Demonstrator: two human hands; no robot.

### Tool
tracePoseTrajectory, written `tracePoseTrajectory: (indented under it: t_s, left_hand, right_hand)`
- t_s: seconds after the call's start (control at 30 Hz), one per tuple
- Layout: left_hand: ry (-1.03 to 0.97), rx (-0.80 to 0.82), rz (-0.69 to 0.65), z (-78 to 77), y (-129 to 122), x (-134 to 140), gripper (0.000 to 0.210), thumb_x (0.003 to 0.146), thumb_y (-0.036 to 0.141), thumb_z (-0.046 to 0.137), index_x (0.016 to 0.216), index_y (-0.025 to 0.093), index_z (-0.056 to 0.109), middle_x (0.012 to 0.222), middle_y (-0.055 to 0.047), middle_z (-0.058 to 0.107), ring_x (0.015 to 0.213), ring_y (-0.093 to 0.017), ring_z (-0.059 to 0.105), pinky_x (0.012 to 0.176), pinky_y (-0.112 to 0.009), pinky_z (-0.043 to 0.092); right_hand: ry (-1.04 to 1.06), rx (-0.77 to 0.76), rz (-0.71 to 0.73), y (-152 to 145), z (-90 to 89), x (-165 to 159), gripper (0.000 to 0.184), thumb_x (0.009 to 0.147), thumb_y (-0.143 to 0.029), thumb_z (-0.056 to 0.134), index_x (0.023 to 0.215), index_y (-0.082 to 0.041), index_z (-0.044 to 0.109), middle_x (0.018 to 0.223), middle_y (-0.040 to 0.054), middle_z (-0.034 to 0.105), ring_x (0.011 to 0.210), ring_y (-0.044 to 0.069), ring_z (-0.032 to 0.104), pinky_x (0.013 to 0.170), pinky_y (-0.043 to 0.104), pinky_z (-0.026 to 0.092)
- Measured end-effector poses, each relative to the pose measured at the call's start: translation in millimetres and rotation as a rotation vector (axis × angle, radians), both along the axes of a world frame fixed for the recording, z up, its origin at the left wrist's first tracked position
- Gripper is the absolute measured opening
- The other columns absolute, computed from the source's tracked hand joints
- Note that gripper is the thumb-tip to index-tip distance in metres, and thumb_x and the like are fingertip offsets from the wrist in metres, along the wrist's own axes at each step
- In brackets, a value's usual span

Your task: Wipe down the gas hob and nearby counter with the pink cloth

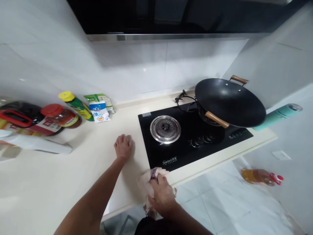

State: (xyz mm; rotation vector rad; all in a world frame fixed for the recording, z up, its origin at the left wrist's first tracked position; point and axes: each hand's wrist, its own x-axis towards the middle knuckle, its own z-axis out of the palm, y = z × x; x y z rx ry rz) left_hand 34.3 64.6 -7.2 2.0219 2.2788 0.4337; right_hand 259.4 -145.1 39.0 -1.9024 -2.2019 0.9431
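My right hand [162, 195] grips a pale cloth [146, 183] with a dark purple pattern, pressed on the counter's front edge by the stove's near left corner. Part of the cloth hangs over the edge. On the cream countertop [97, 169], left of the stove, my left hand [123, 147] rests with slightly bent fingers and holds nothing. The black glass gas stove [156, 153] is set into the counter. Its left burner [165, 129] shows without a pan support, while a black wok [230, 101] with wooden handles sits tilted over the right burner.
A pan support [184, 99] leans behind the wok. Along the left wall stand a dark bottle [26, 114], a red-lidded jar [63, 116], a yellow-capped bottle [75, 104] and seasoning packets [99, 111]. A teal bottle [278, 116] lies right. An oil bottle [260, 177] is below. A range hood [171, 19] overhangs.
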Motion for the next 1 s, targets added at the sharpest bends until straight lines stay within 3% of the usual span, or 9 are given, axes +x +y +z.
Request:
tracePoseTrajectory:
  t_s: [0.13,0.23,0.33,0.43,0.5,0.6,0.73,0.83,1.0]
  left_hand:
    - [0.001,-0.005,-0.097,6.1,-36.3,-19.2,0.044,0.098,0.036,0.045,0.138,0.026,0.061,0.15,-0.015,0.055,0.143,-0.031,0.044,0.113,-0.05,0.042]
    - [0.032,-0.011,-0.154,15.0,-79.4,-50.2,0.045,0.094,0.033,0.053,0.138,0.03,0.062,0.154,-0.011,0.054,0.147,-0.029,0.041,0.117,-0.048,0.039]
    - [0.06,-0.024,-0.11,21.0,-119.2,-87.4,0.042,0.094,0.036,0.052,0.133,0.029,0.066,0.152,-0.013,0.056,0.144,-0.032,0.043,0.113,-0.053,0.042]
    - [0.072,-0.026,-0.028,20.0,-144.0,-115.0,0.044,0.098,0.04,0.043,0.134,0.028,0.066,0.15,-0.015,0.057,0.143,-0.034,0.044,0.111,-0.058,0.042]
    - [0.077,-0.024,-0.003,16.5,-152.0,-123.5,0.049,0.099,0.042,0.038,0.138,0.027,0.063,0.153,-0.015,0.055,0.146,-0.032,0.042,0.113,-0.057,0.039]
    - [0.1,-0.017,0.009,10.9,-156.1,-124.6,0.053,0.101,0.043,0.034,0.143,0.025,0.06,0.158,-0.015,0.05,0.15,-0.031,0.038,0.118,-0.054,0.035]
    - [0.121,-0.021,0.015,9.0,-155.6,-121.4,0.052,0.101,0.043,0.035,0.144,0.026,0.059,0.159,-0.013,0.051,0.15,-0.03,0.038,0.118,-0.054,0.033]
    - [0.127,-0.039,0.018,11.8,-155.3,-121.4,0.052,0.101,0.044,0.035,0.143,0.025,0.06,0.159,-0.013,0.051,0.15,-0.03,0.039,0.118,-0.053,0.034]
    - [0.114,-0.045,0.013,15.4,-157.2,-121.0,0.051,0.1,0.043,0.038,0.142,0.024,0.061,0.158,-0.015,0.052,0.15,-0.031,0.04,0.117,-0.053,0.035]
  right_hand:
    - [0.308,-0.018,0.056,-7.2,-1.4,-43.7,0.05,0.074,-0.034,0.075,0.123,-0.024,0.067,0.136,0.0141,0.06,0.121,0.035,0.057,0.106,0.052,0.047]
    - [0.67,-0.158,-0.124,3.1,-7.9,-38.0,0.057,0.086,-0.043,0.064,0.14,-0.027,0.056,0.125,0.008,0.067,0.108,0.026,0.065,0.097,0.044,0.053]
    - [0.763,-0.256,-0.278,32.3,-14.5,13.6,0.061,0.093,-0.055,0.052,0.147,-0.027,0.049,0.118,0.0063,0.07,0.1,0.023,0.068,0.086,0.04,0.057]
    - [0.508,0.142,-0.445,67.2,-14.2,95.7,0.053,0.081,-0.053,0.063,0.126,-0.025,0.066,0.131,0.0085,0.062,0.122,0.026,0.059,0.107,0.042,0.049]
    - [0.422,0.268,-0.581,81.2,-10.3,147.3,0.053,0.08,-0.05,0.058,0.124,-0.021,0.065,0.138,0.0143,0.053,0.138,0.032,0.044,0.119,0.053,0.034]
    - [0.347,0.379,-0.695,82.1,-5.8,189.9,0.061,0.084,-0.052,0.047,0.131,-0.015,0.061,0.135,0.0204,0.052,0.134,0.035,0.046,0.116,0.057,0.036]
    - [0.213,0.492,-0.625,75.5,-12.4,169.4,0.062,0.091,-0.06,0.043,0.139,-0.022,0.059,0.148,0.0165,0.049,0.136,0.035,0.046,0.113,0.057,0.038]
    - [-0.013,0.427,-0.476,85.2,-23.4,126.6,0.063,0.097,-0.064,0.038,0.149,-0.03,0.054,0.159,0.0131,0.041,0.143,0.037,0.041,0.111,0.061,0.037]
    - [-0.382,0.373,-0.388,104.6,-33.3,78.4,0.068,0.097,-0.06,0.049,0.154,-0.023,0.049,0.166,0.0213,0.029,0.153,0.045,0.024,0.117,0.065,0.023]
